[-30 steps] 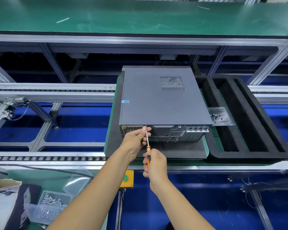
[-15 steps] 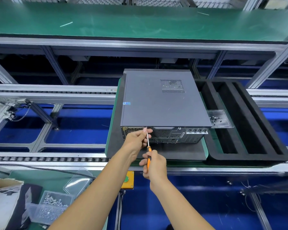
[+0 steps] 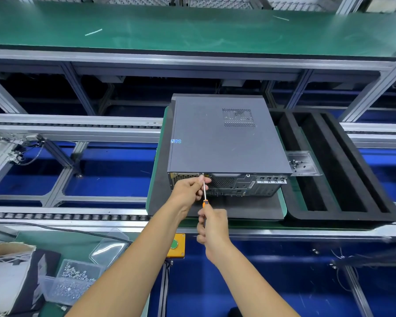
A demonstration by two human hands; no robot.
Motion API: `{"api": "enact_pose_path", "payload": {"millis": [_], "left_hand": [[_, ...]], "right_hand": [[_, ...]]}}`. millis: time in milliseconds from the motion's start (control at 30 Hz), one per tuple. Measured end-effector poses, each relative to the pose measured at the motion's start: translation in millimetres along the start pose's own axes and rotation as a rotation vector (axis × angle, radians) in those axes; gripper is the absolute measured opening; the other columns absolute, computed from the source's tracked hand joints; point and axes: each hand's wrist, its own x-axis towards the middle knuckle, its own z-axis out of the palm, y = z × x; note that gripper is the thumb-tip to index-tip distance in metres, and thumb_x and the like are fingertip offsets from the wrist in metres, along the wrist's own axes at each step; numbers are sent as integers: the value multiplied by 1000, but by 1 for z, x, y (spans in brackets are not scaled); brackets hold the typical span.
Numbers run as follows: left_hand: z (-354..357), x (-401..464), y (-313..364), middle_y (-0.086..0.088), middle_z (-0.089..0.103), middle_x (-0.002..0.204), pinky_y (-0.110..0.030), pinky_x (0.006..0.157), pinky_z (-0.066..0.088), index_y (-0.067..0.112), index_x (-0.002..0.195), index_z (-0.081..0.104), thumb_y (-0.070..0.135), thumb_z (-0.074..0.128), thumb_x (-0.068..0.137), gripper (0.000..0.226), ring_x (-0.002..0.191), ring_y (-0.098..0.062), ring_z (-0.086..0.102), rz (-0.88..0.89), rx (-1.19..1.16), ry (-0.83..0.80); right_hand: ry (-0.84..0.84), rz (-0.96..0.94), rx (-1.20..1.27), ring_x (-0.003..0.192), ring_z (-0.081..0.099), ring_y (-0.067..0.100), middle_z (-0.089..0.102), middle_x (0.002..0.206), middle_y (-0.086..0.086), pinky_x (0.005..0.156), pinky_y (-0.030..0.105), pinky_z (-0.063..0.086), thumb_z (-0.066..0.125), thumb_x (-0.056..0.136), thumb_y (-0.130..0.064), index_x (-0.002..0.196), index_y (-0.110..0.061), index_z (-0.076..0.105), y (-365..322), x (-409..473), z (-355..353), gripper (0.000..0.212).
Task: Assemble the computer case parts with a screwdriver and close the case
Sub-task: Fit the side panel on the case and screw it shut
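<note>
We have the computer case (image 3: 224, 138) lying flat on a dark foam mat (image 3: 249, 209) at the centre of the conveyor surface (image 3: 66, 217), side panel already on top and rear face turned toward us at six o'clock. It looks like a heavy, stiff sheet-metal box; we judge it will stay put under screwdriver pressure, and if we had to shift it we would take it by its long side edges, not the thin vented rear.

At three o'clock of the case sits a black foam tray (image 3: 343, 165), and just beside the case's right edge a clear screw dish (image 3: 303, 162).

The screwdriver (image 3: 205, 197) is light and slim, its steel shaft slippery. Our right hand (image 3: 213, 227) grips its orange handle from below; our left hand (image 3: 189, 188) pinches the shaft near the tip, steadying it on a screw at the rear's top edge. The screw itself is too small to make out.
</note>
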Motion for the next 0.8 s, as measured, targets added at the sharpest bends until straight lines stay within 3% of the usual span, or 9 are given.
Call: {"api": "enact_pose_path", "payload": {"millis": [100, 200, 300, 400, 467, 600, 700, 800], "left_hand": [[3, 1, 0, 4, 67, 72, -16, 55, 46, 17, 92, 78, 28, 58, 103, 26, 56, -2, 49, 27, 9, 27], [5, 0, -2, 4, 69, 73, -17, 55, 45, 19, 91, 78, 30, 59, 102, 25, 55, -1, 49, 43, 7, 74], [3, -1, -4, 4, 73, 75, -16, 54, 46, 21, 92, 79, 29, 57, 103, 26, 55, 0, 49, 17, -12, 52], [1, 1, 1, 2, 72, 75, -16, 54, 45, 17, 93, 79, 28, 57, 103, 26, 55, 0, 51, 0, -21, 28], [2, 1, 3, 2, 72, 76, -17, 55, 46, 15, 94, 77, 28, 57, 103, 25, 57, -1, 51, -7, -21, 35], [3, -3, 2, 0, 74, 81, -17, 56, 45, 15, 97, 77, 27, 56, 104, 25, 58, -2, 50, -16, -49, 37], [2, -4, 3, 2, 74, 81, -17, 54, 43, 16, 100, 78, 29, 56, 103, 25, 54, -1, 47, -57, -52, 4], [4, -4, 5, 0, 72, 79, -16, 54, 42, 13, 98, 76, 27, 57, 103, 24, 55, -2, 47, -50, -64, -1]], "right_hand": [[74, -83, -21, 46, 54, 11, 63, 70, 8, 38, 23, 32, 64, 94, -12, 93, -1, 59, 1, -1, -3, 12], [54, -26, -32, 50, 65, 15, 77, 78, 8, 40, 23, 35, 55, 97, -15, 95, 0, 65, -4, -2, -6, 18], [15, 46, -28, 39, 47, 12, 72, 69, 6, 37, 21, 27, 47, 99, -19, 91, -3, 67, -8, -3, -6, 27], [19, -37, -83, 39, 30, 9, 49, 63, 4, 37, 20, 21, 55, 95, -12, 81, -5, 59, -5, -2, -5, 16], [34, -96, -116, 39, 36, 10, 51, 63, 6, 37, 21, 24, 59, 91, -6, 79, -4, 55, -1, -3, -4, 13], [45, -49, -60, 45, 60, 16, 76, 72, 12, 38, 23, 32, 56, 96, -15, 90, -2, 62, -3, -4, -2, 16], [57, -19, -69, 41, 51, 14, 76, 73, 8, 37, 23, 29, 49, 99, -21, 93, -3, 69, -4, -3, 1, 27], [113, -84, -86, 37, 35, 9, 54, 67, 6, 35, 21, 25, 61, 93, -16, 102, 5, 64, 0, 0, 0, 24]]}}
